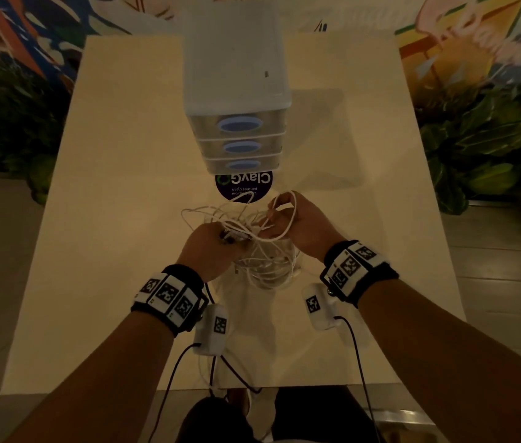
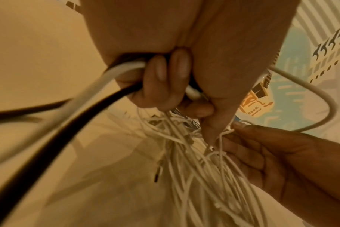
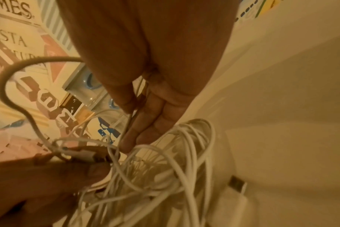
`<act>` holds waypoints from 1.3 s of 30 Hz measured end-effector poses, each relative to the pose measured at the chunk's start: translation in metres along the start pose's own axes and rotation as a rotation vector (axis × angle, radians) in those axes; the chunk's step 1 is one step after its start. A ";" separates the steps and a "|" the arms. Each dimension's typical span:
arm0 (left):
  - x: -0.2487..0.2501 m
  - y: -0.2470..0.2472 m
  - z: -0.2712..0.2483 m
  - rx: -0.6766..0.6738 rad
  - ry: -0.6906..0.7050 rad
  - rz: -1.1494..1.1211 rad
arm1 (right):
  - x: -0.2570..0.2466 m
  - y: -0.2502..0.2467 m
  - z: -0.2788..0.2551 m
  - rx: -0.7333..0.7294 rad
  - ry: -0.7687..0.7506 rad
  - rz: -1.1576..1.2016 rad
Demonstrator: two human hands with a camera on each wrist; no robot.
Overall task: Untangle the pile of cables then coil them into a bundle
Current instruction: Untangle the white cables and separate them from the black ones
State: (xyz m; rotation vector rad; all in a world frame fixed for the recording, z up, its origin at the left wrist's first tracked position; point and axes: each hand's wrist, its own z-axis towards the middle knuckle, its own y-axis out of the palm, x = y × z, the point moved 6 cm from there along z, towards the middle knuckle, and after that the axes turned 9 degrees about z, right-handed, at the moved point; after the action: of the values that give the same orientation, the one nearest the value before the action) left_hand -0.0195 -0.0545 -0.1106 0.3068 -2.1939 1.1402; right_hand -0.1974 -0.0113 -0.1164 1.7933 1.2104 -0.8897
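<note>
Head view — hands (image 1: 208,247) in cables (image 1: 262,251)

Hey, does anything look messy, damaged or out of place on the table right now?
Only the cables: a knotted white tangle held between the left hand and right hand, with one strand trailing over the table edge. No damage is visible. The drawer unit sits upright, its drawers closed.
</note>
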 end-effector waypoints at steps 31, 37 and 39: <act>-0.006 -0.005 0.000 0.072 -0.030 -0.246 | -0.061 -0.054 -0.038 0.285 -0.256 -0.875; 0.001 -0.009 -0.003 0.106 -0.090 -0.076 | -0.034 0.026 -0.110 -0.337 -0.194 -0.978; 0.002 -0.008 0.000 0.089 -0.087 -0.069 | -0.016 0.055 -0.104 -0.354 -0.249 -0.944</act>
State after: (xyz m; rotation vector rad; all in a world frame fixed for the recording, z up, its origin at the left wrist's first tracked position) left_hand -0.0171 -0.0588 -0.1047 0.4753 -2.1928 1.2089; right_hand -0.1374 0.0609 -0.0433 0.7489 1.9224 -1.2478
